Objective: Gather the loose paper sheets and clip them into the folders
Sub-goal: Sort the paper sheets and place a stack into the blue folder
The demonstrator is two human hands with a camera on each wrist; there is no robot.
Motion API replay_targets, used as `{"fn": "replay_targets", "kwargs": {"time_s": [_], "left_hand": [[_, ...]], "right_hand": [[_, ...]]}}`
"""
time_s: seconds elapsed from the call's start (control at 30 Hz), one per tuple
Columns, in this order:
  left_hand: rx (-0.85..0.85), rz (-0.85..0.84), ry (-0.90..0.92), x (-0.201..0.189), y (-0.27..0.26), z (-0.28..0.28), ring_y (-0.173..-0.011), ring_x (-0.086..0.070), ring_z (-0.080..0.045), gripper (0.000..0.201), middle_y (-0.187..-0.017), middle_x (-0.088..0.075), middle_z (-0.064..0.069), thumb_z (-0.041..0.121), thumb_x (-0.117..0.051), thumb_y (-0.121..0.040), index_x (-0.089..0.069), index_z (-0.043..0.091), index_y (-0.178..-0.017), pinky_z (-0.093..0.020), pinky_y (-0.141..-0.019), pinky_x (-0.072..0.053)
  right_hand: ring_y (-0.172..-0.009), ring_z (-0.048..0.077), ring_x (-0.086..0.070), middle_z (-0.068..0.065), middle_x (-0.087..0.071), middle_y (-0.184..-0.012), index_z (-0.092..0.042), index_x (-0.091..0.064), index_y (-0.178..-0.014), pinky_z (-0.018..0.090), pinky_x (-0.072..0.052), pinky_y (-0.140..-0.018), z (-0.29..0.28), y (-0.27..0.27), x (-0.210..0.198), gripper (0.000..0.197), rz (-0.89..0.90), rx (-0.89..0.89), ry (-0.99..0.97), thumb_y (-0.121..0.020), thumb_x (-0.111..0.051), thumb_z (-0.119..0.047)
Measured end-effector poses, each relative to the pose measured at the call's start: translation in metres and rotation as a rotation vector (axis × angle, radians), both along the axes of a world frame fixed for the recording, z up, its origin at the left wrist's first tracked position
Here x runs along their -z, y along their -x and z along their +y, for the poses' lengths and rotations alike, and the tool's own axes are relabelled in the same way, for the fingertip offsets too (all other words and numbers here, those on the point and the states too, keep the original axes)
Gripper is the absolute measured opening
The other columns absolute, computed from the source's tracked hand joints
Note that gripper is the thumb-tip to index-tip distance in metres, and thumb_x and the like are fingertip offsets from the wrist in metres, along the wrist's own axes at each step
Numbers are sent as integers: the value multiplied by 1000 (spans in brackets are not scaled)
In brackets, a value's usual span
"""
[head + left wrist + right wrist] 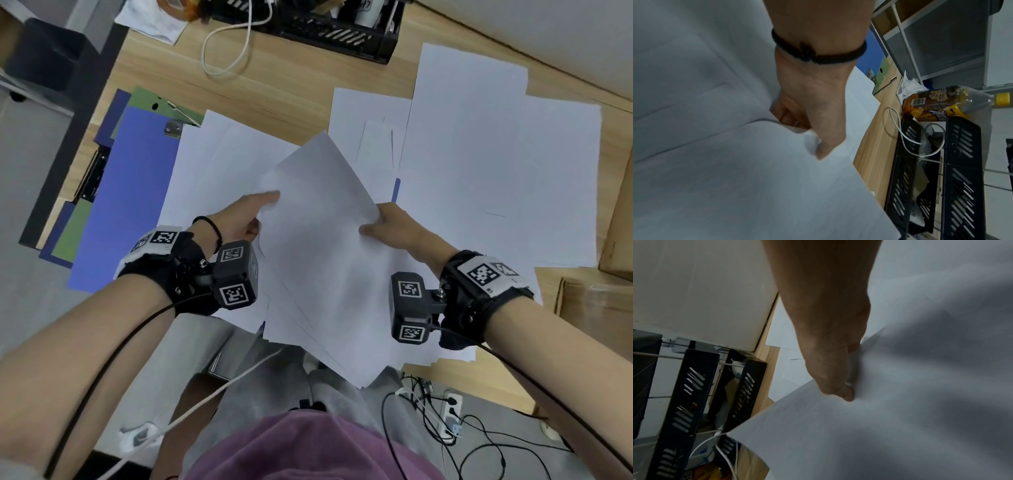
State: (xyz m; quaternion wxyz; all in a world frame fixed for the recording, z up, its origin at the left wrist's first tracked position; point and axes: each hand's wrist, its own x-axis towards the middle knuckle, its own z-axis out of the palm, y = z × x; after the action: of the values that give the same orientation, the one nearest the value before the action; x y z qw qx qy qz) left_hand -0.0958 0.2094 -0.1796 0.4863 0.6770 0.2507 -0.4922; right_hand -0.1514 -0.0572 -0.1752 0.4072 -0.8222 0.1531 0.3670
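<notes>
A stack of white paper sheets (322, 253) is held tilted above the wooden desk (274, 99), its near corner hanging over my lap. My left hand (246, 214) pinches its left edge, thumb on top (818, 146). My right hand (387, 224) pinches the right edge, thumb pressed on the top sheet (844, 391). More loose sheets (496, 164) lie spread over the desk's right half and under the held stack. A blue folder (133, 195) with a metal clip (173, 129) lies at the left, over a green folder (150, 99).
A black slotted tray (329, 27) and a looping white cable (233, 44) sit at the desk's far edge. A bottle with a yellow cap (953, 102) lies beside the tray. Cardboard boxes (603, 301) stand at the right. Cables and a power strip (452, 411) lie on the floor.
</notes>
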Motion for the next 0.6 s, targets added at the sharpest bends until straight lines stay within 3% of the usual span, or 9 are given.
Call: {"fn": "replay_targets", "kwargs": {"time_s": [0.1, 0.2, 0.3, 0.37, 0.47, 0.53, 0.6], "left_hand": [[125, -109, -46, 0, 0, -2, -77, -64, -21, 35, -103, -64, -4, 26, -66, -88, -48, 17, -117, -29, -62, -56], [315, -150, -36, 1, 1, -3, -98, -67, -28, 42, -112, -68, -6, 19, -73, -82, -56, 15, -120, -44, -88, -55], [391, -168, 10, -6, 5, -14, -102, -66, -26, 43, -109, -68, -4, 15, -76, -79, -59, 12, -118, -34, -84, -55], [462, -249, -36, -4, 3, -24, -104, -62, -22, 49, -111, -64, -4, 26, -78, -78, -56, 8, -118, -29, -86, -51], [473, -342, -120, -11, -5, -37, -89, -56, -17, 44, -97, -57, -2, 33, -77, -78, -50, 8, -103, -26, -77, -45], [432, -365, -57, -17, -15, -44, -88, -60, -20, 42, -98, -62, -6, 30, -78, -77, -57, 5, -104, -29, -80, -48], [377, -406, 59, -31, -21, -50, -82, -65, -14, 28, -94, -67, -3, 18, -74, -82, -64, 4, -105, -25, -77, -52]], "right_hand": [[-103, 28, -65, 12, -69, -110, -7, -66, -114, 41, -51, -97, -12, 5, -1, 28, 87, -2, -50, -88, -67, -15], [-107, 27, -64, 12, -68, -114, -4, -65, -116, 36, -50, -98, -22, 13, -6, 29, 169, -40, -89, -88, -66, -6], [-102, 30, -66, 14, -70, -110, -4, -67, -109, 42, -52, -97, -29, 16, -7, 23, 112, 26, -85, -86, -66, -6], [-98, 27, -68, 11, -71, -108, -7, -68, -109, 44, -54, -94, -33, 15, -9, 24, 67, 113, -110, -85, -69, -9], [-101, 17, -69, 0, -71, -113, -17, -63, -121, 35, -56, -90, -40, 14, -15, 41, 10, 191, -200, -81, -76, -14], [-103, 12, -68, -6, -70, -115, -22, -60, -125, 31, -55, -90, -48, 15, -17, 49, -5, 218, -247, -80, -78, -18], [-106, 10, -67, -8, -70, -117, -25, -59, -127, 30, -52, -92, -56, 18, -18, 47, 26, 204, -280, -83, -76, -21]]}}
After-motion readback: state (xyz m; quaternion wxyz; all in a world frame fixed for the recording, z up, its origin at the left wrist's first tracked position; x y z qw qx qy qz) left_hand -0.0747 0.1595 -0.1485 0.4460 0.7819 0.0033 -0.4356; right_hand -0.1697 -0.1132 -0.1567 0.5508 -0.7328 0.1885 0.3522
